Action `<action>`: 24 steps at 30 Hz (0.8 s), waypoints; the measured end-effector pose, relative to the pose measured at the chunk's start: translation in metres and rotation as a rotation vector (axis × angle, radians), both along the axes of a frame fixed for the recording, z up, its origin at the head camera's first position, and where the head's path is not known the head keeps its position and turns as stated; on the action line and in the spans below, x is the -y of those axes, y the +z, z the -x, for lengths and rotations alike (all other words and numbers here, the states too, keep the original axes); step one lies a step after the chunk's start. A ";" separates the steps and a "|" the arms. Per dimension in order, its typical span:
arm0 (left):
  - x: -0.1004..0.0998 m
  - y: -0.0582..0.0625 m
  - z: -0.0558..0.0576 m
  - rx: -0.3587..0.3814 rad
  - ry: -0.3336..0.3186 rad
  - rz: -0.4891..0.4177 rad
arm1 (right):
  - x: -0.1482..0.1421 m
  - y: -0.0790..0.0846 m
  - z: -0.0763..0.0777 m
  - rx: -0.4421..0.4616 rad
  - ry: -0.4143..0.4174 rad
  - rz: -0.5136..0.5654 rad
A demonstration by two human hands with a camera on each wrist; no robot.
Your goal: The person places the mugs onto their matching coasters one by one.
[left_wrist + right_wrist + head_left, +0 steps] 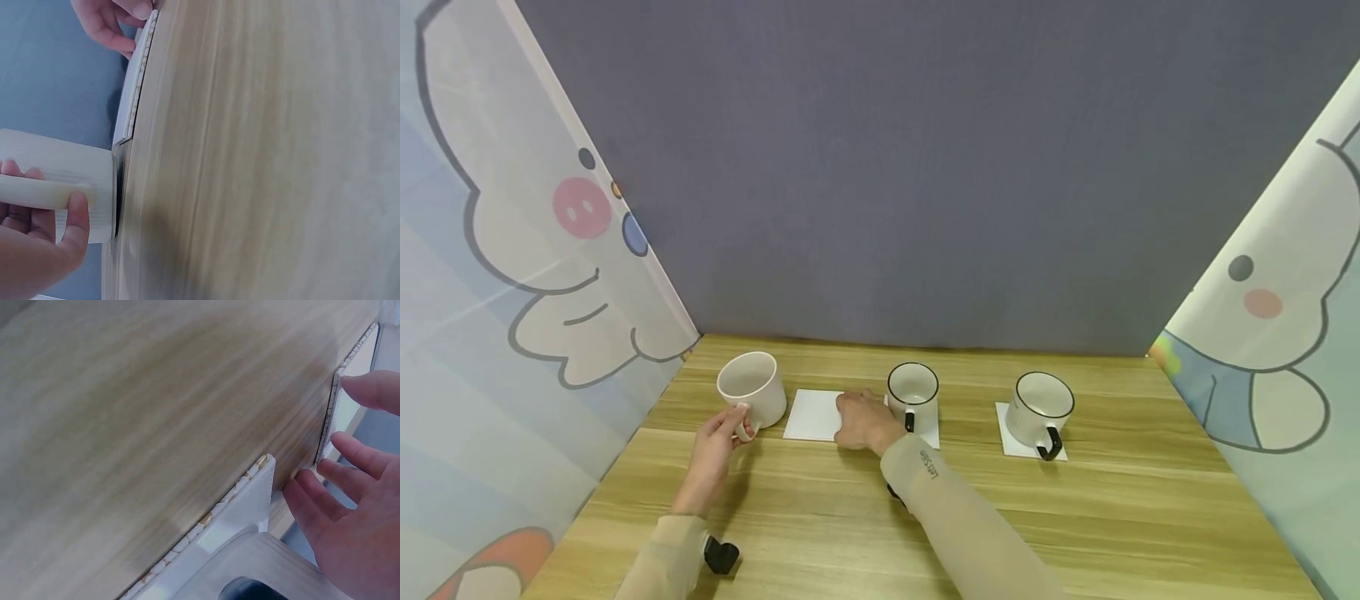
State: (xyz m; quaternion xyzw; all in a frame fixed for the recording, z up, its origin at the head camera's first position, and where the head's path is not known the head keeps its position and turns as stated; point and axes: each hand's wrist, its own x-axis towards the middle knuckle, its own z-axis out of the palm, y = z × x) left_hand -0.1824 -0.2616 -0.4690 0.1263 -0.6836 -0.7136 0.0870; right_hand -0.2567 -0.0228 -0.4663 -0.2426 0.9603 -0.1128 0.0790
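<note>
At the far left of the head view stands a plain white mug (762, 398), upright beside a square white coaster (814, 415). My left hand (718, 442) grips its handle (37, 192), thumb and fingers curled round it. Whether the mug's base touches the table, I cannot tell. My right hand (867, 423) is at the coaster's right end; in the right wrist view its fairly straight fingers (350, 478) and thumb (375, 392) are at the coaster's edge (335, 406). Just right of this hand, a black-rimmed white mug (912, 385) stands on another coaster (930, 429).
Farther right, a second black-rimmed mug (1041, 408) with a black handle sits on its own white coaster (1011, 446). All stand on a wood-grain table (805, 517). A dark grey panel (880, 183) rises behind, and cartoon-printed sheets (550, 275) border both sides.
</note>
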 end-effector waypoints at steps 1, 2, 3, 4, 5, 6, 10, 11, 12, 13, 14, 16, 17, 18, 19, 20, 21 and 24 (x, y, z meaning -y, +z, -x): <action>0.000 0.000 -0.001 -0.005 0.001 0.000 | 0.000 0.000 0.000 0.004 -0.001 0.001; -0.001 0.000 -0.001 -0.007 0.003 0.001 | 0.000 0.000 0.000 0.006 -0.003 0.001; -0.002 0.000 -0.002 -0.011 0.005 0.005 | 0.000 -0.001 0.000 0.009 -0.005 0.001; -0.002 0.001 -0.003 -0.013 0.006 0.011 | 0.000 -0.001 0.001 0.010 -0.006 0.002; -0.003 0.001 -0.003 -0.016 0.009 0.016 | 0.000 -0.002 0.001 0.011 -0.006 0.002; -0.003 0.001 -0.003 -0.019 0.009 0.022 | 0.000 -0.002 0.001 0.011 -0.006 0.002; -0.006 0.002 -0.005 -0.028 0.010 0.040 | 0.000 -0.003 0.001 0.013 -0.007 0.006; -0.007 0.003 -0.005 -0.028 0.010 0.041 | 0.000 -0.003 0.001 0.013 -0.007 0.007; -0.007 0.003 -0.005 -0.029 0.010 0.040 | 0.000 -0.003 0.001 0.013 -0.007 0.007; -0.008 0.004 -0.005 -0.029 0.008 0.041 | 0.000 -0.003 0.001 0.013 -0.008 0.009; -0.009 0.004 -0.005 -0.029 0.008 0.040 | 0.000 -0.002 0.000 0.012 -0.009 0.010; -0.010 0.005 -0.005 -0.030 0.004 0.040 | 0.000 -0.002 0.000 0.009 -0.012 0.011; -0.011 0.006 -0.005 -0.034 0.003 0.037 | 0.000 -0.002 0.000 0.008 -0.012 0.010; -0.012 0.007 -0.005 -0.037 0.000 0.036 | 0.000 -0.001 -0.001 0.007 -0.014 0.010; -0.013 0.007 -0.005 -0.039 -0.004 0.040 | 0.000 -0.001 -0.001 0.007 -0.015 0.009; -0.014 0.008 -0.005 -0.041 -0.007 0.040 | 0.000 -0.001 -0.001 0.007 -0.016 0.008; -0.015 0.008 -0.005 -0.042 -0.009 0.042 | 0.000 -0.001 -0.001 0.010 -0.018 0.008; -0.018 0.010 -0.006 -0.050 -0.019 0.057 | 0.000 -0.001 0.000 0.018 -0.018 0.012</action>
